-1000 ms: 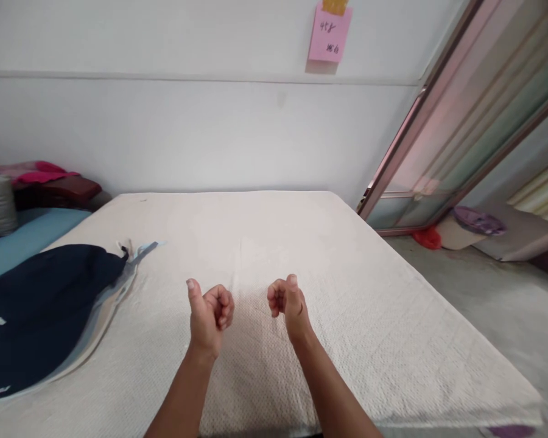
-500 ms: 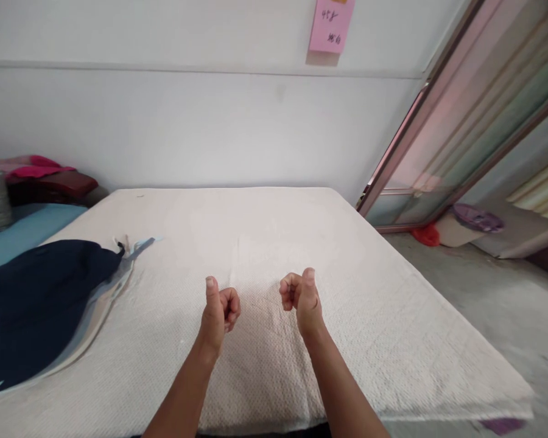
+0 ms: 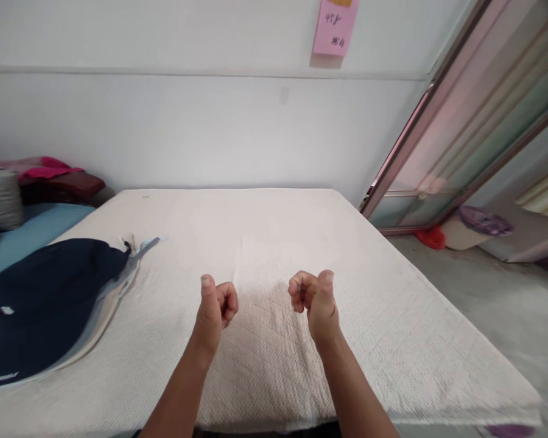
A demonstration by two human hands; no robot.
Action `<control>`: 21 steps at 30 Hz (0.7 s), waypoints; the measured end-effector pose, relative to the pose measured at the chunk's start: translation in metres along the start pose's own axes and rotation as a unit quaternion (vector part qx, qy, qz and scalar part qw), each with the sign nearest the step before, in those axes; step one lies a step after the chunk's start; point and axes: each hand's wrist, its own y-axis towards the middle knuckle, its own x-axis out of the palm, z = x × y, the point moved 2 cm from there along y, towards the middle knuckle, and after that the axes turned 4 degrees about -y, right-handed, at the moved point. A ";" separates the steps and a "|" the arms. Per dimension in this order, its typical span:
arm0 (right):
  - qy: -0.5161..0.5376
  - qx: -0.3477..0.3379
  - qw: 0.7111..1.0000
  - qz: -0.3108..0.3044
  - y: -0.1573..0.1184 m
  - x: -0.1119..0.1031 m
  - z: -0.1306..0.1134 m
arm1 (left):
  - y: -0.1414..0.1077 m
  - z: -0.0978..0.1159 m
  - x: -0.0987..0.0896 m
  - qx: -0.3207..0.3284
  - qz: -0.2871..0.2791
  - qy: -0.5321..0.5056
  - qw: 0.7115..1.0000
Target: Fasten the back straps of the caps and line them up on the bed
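Both the left hand [image 3: 217, 307] and right hand [image 3: 316, 298], fingers curled and thumbs raised, are empty above the bench covered in cream textured cloth [image 3: 265, 231]; the navy fabric caps with curved brims [image 3: 59, 292] lie stacked at its left

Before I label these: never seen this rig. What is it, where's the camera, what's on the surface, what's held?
There is no machine: these are a person's own bare hands. All three pictures come from one camera worn on the head, looking forward and down; the last is the current one.

The wide surface is covered by a pale cloth. On its left lies a navy cap, with paler layers showing beneath its edge.

The left hand and right hand are apart over the cloth, fingers curled and thumbs up. I see nothing held in either. Whether they touch the cloth, I can't tell.

Behind is a wall with a pink note.
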 end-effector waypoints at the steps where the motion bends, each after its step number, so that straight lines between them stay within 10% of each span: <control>1: -0.004 -0.008 1.000 -0.004 -0.002 -0.001 -0.003 | -0.002 0.006 -0.001 0.007 0.000 0.000 1.000; 21: -0.022 0.022 0.999 -0.015 -0.002 0.012 0.007 | 0.001 0.001 -0.015 0.006 0.036 0.056 0.998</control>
